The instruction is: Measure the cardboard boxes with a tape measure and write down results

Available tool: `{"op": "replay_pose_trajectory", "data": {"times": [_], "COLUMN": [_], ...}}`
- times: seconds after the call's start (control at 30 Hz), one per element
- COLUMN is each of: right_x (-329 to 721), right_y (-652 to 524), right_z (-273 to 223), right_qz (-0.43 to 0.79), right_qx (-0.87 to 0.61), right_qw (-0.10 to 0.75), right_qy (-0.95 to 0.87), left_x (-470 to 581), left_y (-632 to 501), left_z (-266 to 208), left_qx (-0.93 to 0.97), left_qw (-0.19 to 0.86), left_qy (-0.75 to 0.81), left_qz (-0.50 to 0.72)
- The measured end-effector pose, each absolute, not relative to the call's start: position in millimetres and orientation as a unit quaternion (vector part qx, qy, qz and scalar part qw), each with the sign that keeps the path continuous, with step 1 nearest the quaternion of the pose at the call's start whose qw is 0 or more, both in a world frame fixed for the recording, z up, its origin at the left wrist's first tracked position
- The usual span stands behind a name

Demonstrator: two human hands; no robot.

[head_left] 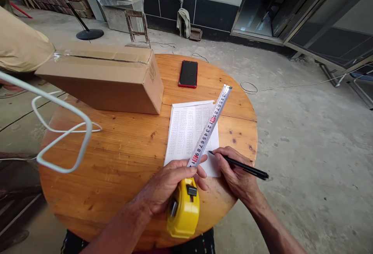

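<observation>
Slantwise, long axis away and rightward, the tape blade (208,128).

Round orange-brown wooden tabletop (131,145). A large brown cardboard box (116,84) blocks its far left; a looped white cable (84,160) obstructs the left side. Open wood runs from the box's near side toward the left hand (171,178), with a narrow lane between the box and a white paper sheet (180,129). A silver tape-measure blade (205,133) slants over the sheet, barring sideways passage. Right of the blade's far half, wood offers room; nearer, the right hand (237,172) and slim black pen (247,166) obstruct.
</observation>
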State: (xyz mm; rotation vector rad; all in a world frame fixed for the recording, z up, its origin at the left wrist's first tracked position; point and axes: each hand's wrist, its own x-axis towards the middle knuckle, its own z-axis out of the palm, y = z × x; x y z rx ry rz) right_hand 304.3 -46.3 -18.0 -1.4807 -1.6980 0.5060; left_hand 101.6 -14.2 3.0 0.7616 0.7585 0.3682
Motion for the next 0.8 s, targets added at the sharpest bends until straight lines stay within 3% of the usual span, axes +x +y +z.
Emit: {"op": "replay_pose_trajectory", "data": {"times": [0.8], "right_x": [301.5], "right_y": [-45.5], "right_z": [-15.3], "right_qz": [0.206], "right_qx": [-0.592], "right_qw": [0.380], "right_qy": [-0.680], "left_x": [102.1], "left_y": [-13.8], "left_z": [5.6], "left_qx": [0.367], "left_qw": [0.841], "left_qy": [0.356], "left_qz": [0.179]}}
